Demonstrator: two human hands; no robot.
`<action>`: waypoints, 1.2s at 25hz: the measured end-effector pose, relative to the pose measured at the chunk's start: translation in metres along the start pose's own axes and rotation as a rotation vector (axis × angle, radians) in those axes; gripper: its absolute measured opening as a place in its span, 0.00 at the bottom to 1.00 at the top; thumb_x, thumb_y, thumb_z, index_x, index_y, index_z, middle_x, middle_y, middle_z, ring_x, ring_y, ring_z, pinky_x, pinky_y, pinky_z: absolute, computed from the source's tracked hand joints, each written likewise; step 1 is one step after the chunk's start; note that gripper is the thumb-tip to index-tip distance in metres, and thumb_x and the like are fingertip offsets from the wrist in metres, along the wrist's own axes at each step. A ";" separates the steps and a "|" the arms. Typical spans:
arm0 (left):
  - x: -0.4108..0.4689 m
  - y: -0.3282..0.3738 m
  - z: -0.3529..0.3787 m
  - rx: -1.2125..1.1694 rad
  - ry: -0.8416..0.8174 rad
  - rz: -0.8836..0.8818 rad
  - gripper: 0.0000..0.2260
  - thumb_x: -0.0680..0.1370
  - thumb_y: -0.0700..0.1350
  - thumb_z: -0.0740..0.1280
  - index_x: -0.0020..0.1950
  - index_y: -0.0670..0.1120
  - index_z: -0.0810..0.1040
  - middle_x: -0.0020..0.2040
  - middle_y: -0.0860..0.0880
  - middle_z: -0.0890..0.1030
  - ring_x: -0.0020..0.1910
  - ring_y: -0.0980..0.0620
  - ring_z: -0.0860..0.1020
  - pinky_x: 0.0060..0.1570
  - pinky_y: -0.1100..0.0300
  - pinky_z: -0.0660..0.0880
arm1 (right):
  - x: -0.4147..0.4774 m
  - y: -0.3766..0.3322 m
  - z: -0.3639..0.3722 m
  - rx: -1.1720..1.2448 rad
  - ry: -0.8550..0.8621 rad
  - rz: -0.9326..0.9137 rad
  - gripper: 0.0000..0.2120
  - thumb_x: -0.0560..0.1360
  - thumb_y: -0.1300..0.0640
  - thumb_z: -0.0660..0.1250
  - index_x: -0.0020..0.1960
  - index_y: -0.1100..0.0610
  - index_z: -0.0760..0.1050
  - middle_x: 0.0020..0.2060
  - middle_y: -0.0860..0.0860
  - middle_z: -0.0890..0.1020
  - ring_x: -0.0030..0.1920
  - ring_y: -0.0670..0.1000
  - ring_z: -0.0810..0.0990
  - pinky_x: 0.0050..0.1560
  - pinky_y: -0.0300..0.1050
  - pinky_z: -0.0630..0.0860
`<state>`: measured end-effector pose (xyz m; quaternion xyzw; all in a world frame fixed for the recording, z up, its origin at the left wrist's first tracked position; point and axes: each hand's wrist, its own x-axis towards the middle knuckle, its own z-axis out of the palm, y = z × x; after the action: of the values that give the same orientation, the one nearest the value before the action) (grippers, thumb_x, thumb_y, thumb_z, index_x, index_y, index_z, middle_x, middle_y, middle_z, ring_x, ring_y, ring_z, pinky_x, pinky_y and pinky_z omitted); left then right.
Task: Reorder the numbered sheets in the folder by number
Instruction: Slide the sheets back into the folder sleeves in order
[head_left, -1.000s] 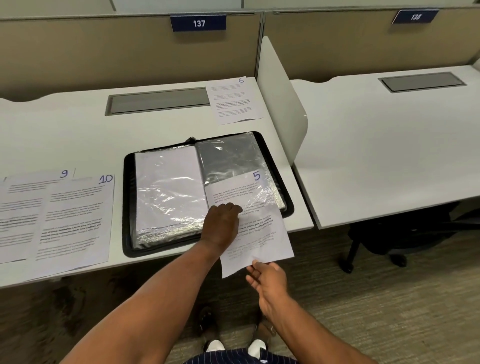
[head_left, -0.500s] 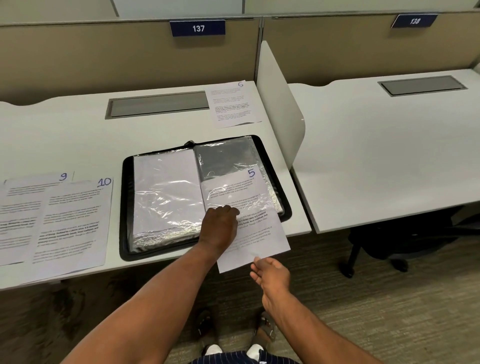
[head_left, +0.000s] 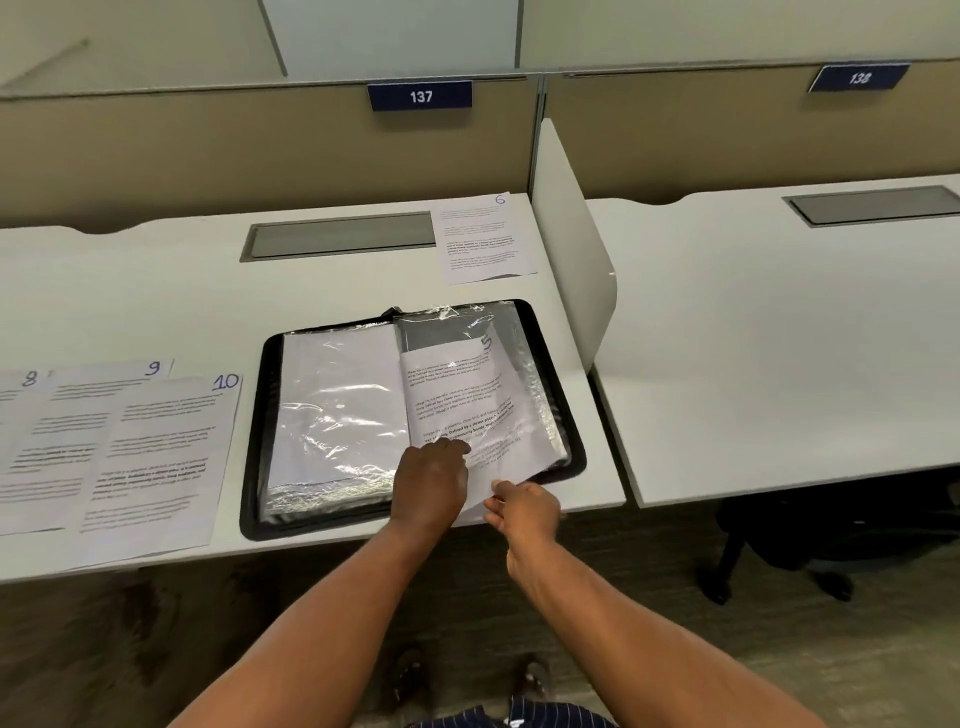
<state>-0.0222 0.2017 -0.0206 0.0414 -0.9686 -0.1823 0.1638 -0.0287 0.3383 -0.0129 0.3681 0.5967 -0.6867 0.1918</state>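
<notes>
Step in hand: loading sheet 5 (head_left: 457, 395) into the right-hand sleeve (head_left: 525, 364) of the folder (head_left: 255, 441) — mostly in, bottom edge out. Right hand (head_left: 524, 512) pinches that edge. Left hand (head_left: 428, 480) sits at the sleeve mouth, fingers curled — can't tell if it grips plastic. Next: push square, mouth held open, then sheet 6 (head_left: 483, 239).

White desk (head_left: 130, 291) beneath the left hand (head_left: 431, 483); beyond it, tan partition (head_left: 208, 156) bearing plate 137 (head_left: 420, 96); to its right, white divider (head_left: 571, 249), second desk (head_left: 779, 338), black chair base (head_left: 769, 545); nearer than it, grey-brown carpet (head_left: 104, 649).
</notes>
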 end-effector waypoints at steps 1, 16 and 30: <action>0.000 0.000 -0.001 0.010 0.006 -0.015 0.11 0.69 0.36 0.75 0.50 0.45 0.85 0.42 0.48 0.85 0.38 0.45 0.82 0.38 0.52 0.77 | 0.000 0.003 -0.002 -0.022 -0.004 -0.009 0.02 0.77 0.64 0.72 0.49 0.59 0.81 0.44 0.55 0.86 0.46 0.54 0.87 0.49 0.51 0.86; -0.001 0.015 -0.004 0.094 -0.085 -0.063 0.01 0.73 0.45 0.72 0.42 0.48 0.83 0.37 0.50 0.82 0.36 0.48 0.79 0.36 0.54 0.71 | 0.014 -0.022 0.021 0.113 -0.088 -0.007 0.03 0.76 0.68 0.73 0.50 0.65 0.81 0.43 0.61 0.87 0.45 0.56 0.88 0.49 0.49 0.85; -0.006 0.015 -0.005 0.024 -0.032 -0.135 0.03 0.74 0.43 0.72 0.46 0.48 0.84 0.42 0.50 0.84 0.39 0.48 0.81 0.40 0.52 0.76 | 0.027 -0.033 0.024 0.055 -0.021 -0.052 0.10 0.75 0.62 0.76 0.53 0.59 0.79 0.43 0.57 0.85 0.36 0.50 0.81 0.35 0.42 0.80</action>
<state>-0.0152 0.2153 -0.0125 0.1058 -0.9682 -0.1820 0.1348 -0.0761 0.3272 -0.0099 0.3502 0.5851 -0.7115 0.1698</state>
